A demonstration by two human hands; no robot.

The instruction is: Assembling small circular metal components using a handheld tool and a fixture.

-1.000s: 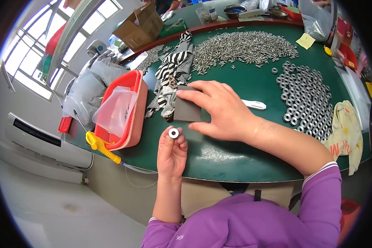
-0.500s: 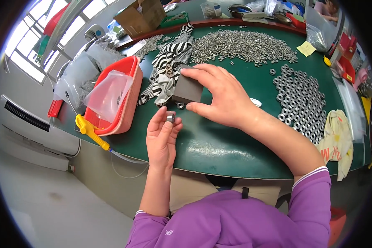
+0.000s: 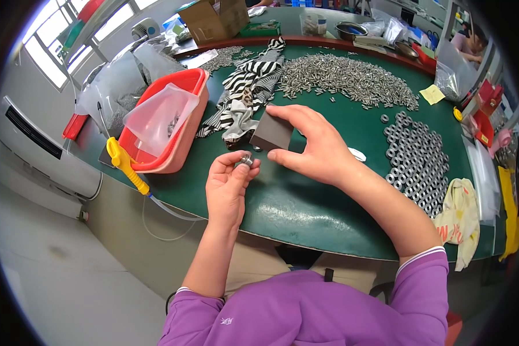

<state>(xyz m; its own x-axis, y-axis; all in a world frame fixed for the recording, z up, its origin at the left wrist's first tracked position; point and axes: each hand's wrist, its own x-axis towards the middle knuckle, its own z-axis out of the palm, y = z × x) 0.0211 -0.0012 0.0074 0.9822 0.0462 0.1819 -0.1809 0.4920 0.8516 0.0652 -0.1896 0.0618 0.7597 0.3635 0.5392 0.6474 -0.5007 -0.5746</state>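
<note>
My left hand (image 3: 227,190) pinches a small shiny metal ring (image 3: 246,159) between thumb and fingers, a little above the green tabletop (image 3: 305,202). My right hand (image 3: 326,151) grips a dark grey rectangular block (image 3: 273,132), thumb on the near side and fingers over the far side. Another small ring (image 3: 256,149) shows partly beside the block's lower edge. Behind the block lies a crumpled black-and-white striped cloth (image 3: 249,86). Many similar metal rings (image 3: 416,164) lie grouped on the right of the table.
A heap of small metal pins (image 3: 346,78) covers the far middle. On the left stand a red basket (image 3: 181,147) with a plastic bag and a yellow air gun (image 3: 121,161) with a hose. A pale cloth glove (image 3: 458,216) hangs over the right edge. A person sits at the far right.
The ring in my left hand has turned, and the fingers have shifted around it. My right hand still holds the block. The whole view has moved slightly.
</note>
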